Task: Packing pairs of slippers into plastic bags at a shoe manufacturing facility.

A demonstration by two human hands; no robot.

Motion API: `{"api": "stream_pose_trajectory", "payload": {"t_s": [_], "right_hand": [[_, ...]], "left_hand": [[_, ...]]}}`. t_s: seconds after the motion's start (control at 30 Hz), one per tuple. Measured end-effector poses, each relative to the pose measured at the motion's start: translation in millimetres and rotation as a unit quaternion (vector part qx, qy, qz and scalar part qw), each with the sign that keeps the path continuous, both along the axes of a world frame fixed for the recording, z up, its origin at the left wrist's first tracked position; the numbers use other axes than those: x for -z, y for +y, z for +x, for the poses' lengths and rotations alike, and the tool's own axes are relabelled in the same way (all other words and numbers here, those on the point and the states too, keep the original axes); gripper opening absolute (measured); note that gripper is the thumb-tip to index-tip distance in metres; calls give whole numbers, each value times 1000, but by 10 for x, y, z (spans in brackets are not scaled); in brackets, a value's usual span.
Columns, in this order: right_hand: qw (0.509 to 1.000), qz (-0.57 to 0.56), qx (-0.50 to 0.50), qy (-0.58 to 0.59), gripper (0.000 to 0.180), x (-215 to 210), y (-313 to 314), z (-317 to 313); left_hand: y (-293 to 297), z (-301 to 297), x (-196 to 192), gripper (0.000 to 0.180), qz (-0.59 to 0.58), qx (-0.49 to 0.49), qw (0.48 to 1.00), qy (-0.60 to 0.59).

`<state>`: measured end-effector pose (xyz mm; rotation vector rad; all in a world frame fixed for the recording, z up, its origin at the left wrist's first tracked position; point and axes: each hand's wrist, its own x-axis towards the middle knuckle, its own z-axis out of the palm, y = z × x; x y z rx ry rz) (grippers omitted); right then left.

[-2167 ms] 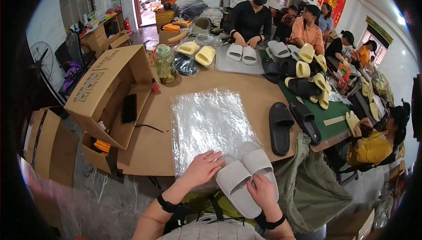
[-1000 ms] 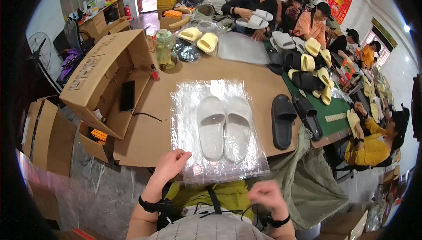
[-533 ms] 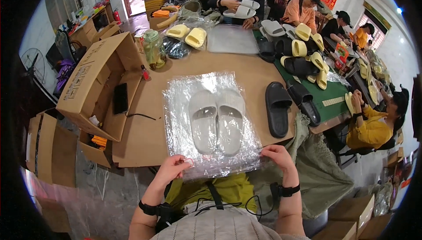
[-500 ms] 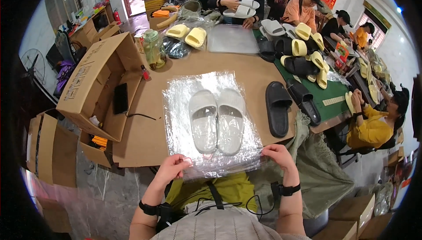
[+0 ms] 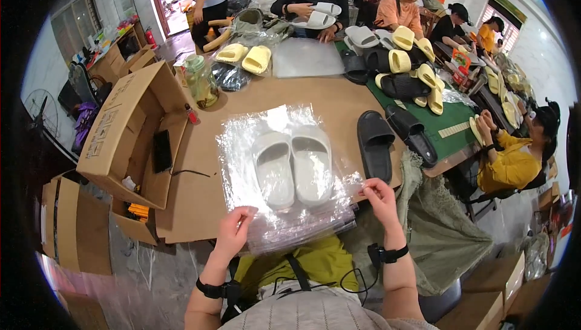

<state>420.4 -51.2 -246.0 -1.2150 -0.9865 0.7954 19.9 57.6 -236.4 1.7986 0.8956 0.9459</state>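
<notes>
A pair of light grey slide slippers (image 5: pixel 295 176) lies side by side in a clear plastic bag (image 5: pixel 236 142) on the brown tabletop before me. More clear bags seem to lie in a layered stack beneath, their edges showing at the near side. With fingers pinched, my left hand (image 5: pixel 233 232) grips the bag's near left edge. My right hand (image 5: pixel 382 202) pinches the same bag at its near right corner. Glare on the film hides parts of the slippers. To the right, apart from my hand, rests a pair of black slippers (image 5: pixel 375 145).
An open cardboard box (image 5: pixel 130 118) with a phone (image 5: pixel 161 151) in it stands at the left. Behind are a glass jar (image 5: pixel 201 85), yellow slippers (image 5: pixel 256 59) and flat clear sheets (image 5: pixel 307 58). A slipper pile covers the green mat (image 5: pixel 448 115); co-workers sit beyond.
Both hands have lifted the bag's near edge, the right moving slightly farther away. The slippers appear shifted within the film. At the back left, a standing person has moved left.
</notes>
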Motion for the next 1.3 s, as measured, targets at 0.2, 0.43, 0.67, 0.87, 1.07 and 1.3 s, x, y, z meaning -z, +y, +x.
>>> {"api": "stream_pose_trajectory", "payload": {"t_s": [0.2, 0.43, 0.67, 0.87, 1.07, 1.3], "right_hand": [[966, -34, 95, -238, 12, 347, -93, -44], [877, 38, 217, -428, 33, -290, 75, -468], [831, -9, 125, -542, 71, -47, 294, -1146], [819, -98, 79, -560, 86, 315, 366, -1049], [852, -71, 63, -515, 86, 345, 369, -984], [841, -71, 91, -529, 83, 307, 353, -1041]], "left_hand": [[-56, 29, -34, 14, 232, 22, 949, 214], [63, 11, -281, 46, 192, -95, 964, 158], [92, 580, -31, 82, 241, 47, 918, 310], [121, 513, 315, 89, 258, 33, 906, 332], [149, 513, 325, 88, 257, 36, 914, 312], [97, 548, 253, 79, 265, 22, 911, 314]]}}
